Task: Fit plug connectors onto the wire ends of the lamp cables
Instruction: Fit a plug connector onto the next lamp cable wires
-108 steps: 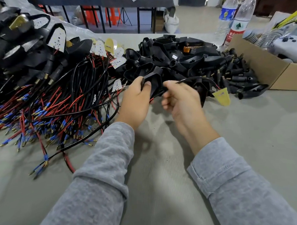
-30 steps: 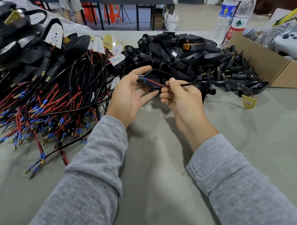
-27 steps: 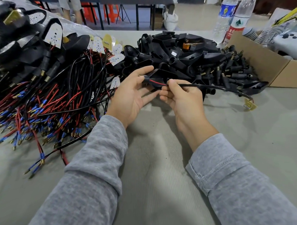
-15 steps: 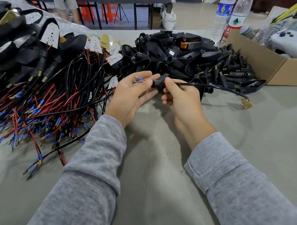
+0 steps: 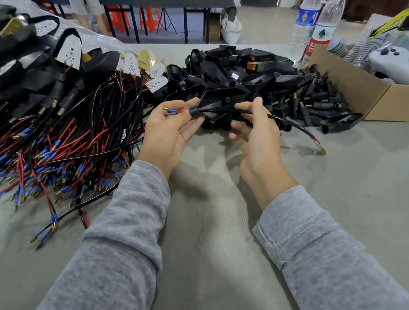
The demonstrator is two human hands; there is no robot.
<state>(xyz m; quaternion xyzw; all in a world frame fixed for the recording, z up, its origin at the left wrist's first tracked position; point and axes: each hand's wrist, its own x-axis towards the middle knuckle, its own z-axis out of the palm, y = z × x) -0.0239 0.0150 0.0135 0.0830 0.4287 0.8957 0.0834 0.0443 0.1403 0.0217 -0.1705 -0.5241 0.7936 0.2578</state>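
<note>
Table is covered left by a heap of cables with blue-sleeved ends, centre by a pile of black housings. Box at right is seen holding a white controller and wrapped items; loose black plugs lie just beside it. Cable is pinched lightly by right hand, fingers half spread. Housing is already threaded on; its collar is held at left hand fingertips, wire ends lying over the fingers. Judged: threading done, plug to be picked and pushed onto ends next
</note>
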